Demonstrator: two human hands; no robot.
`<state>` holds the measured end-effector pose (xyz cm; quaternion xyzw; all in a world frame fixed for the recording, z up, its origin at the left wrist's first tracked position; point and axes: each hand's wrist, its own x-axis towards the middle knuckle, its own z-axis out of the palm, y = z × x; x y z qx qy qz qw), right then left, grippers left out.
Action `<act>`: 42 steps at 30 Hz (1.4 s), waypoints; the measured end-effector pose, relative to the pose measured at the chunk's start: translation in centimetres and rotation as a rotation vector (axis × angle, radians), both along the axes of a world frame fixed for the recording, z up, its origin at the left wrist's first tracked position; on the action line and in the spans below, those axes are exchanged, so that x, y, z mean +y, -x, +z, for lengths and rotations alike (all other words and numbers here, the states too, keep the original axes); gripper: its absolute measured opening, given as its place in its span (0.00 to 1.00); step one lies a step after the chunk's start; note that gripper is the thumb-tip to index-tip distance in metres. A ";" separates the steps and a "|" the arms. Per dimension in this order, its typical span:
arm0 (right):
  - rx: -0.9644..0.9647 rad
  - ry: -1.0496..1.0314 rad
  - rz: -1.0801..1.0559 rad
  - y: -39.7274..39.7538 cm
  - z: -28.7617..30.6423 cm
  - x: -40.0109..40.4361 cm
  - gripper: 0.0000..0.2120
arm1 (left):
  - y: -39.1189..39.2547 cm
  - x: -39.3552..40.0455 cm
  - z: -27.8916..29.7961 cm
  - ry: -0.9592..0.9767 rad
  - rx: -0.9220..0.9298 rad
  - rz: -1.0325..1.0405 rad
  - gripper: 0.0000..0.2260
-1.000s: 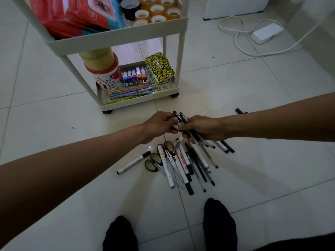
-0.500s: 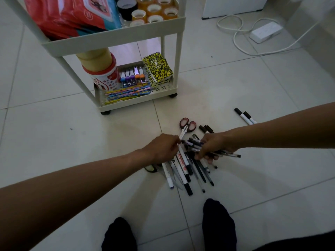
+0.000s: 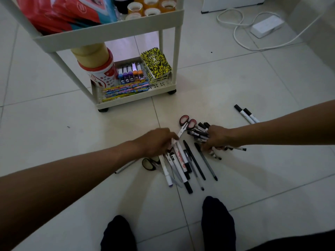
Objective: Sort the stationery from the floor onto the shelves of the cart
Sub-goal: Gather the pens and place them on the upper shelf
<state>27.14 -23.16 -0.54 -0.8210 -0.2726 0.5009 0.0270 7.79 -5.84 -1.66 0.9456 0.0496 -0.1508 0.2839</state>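
Left hand (image 3: 157,142): fingers curled on markers in floor pile (image 3: 183,163) | Right hand (image 3: 216,137): gripping pen bundle (image 3: 198,134) beside pile | Cart (image 3: 112,33): beyond pile

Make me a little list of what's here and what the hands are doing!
left hand: on the pile, fingers on white markers
right hand: grips a bundle of black-capped markers
red-handled scissors: on the floor between the hands
black-handled scissors: by the left hand
two stray markers: apart, near the right arm
cart: tape rolls above, yellow notebooks below
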 end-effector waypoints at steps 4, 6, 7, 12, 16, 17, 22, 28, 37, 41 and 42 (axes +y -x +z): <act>-0.043 -0.012 0.038 0.1 -0.2 0.2 0.16 | -0.4 2.7 0.5 0.027 -0.050 0.164 0.12; -0.071 -0.001 0.073 0.3 -0.1 0.4 0.16 | -0.4 3.2 0.6 0.046 -0.043 0.179 0.11; -0.088 0.004 0.099 0.5 -0.1 0.5 0.17 | -0.4 3.2 0.7 0.056 -0.043 0.184 0.11; -0.164 0.018 0.252 1.6 -0.8 -0.2 0.20 | -0.2 2.3 0.7 0.090 -0.038 0.201 0.11; -0.204 0.000 0.331 1.8 -1.2 -0.8 0.19 | -0.4 1.4 0.7 0.114 -0.008 0.186 0.11; -0.206 -0.006 0.333 1.7 -1.3 -0.9 0.18 | -0.5 1.2 0.7 0.124 -0.008 0.189 0.11; -0.198 0.001 0.272 1.7 -1.1 -1.2 0.18 | -0.5 1.2 0.5 0.167 -0.027 0.236 0.10; -0.111 -0.016 0.198 2.8 -0.8 -0.5 0.23 | -0.1 3.1 0.4 0.239 -0.052 0.505 0.09; -0.149 -0.011 0.319 4.6 -0.8 0.9 0.21 | 1.3 3.1 0.2 0.226 -0.027 0.532 0.08; -0.206 -0.043 0.374 4.8 -1.3 0.6 0.22 | 1.0 2.2 0.3 0.205 0.009 0.437 0.09; -0.208 -0.045 0.382 4.8 -1.4 0.7 0.21 | 0.9 2.0 0.4 0.194 0.013 0.416 0.09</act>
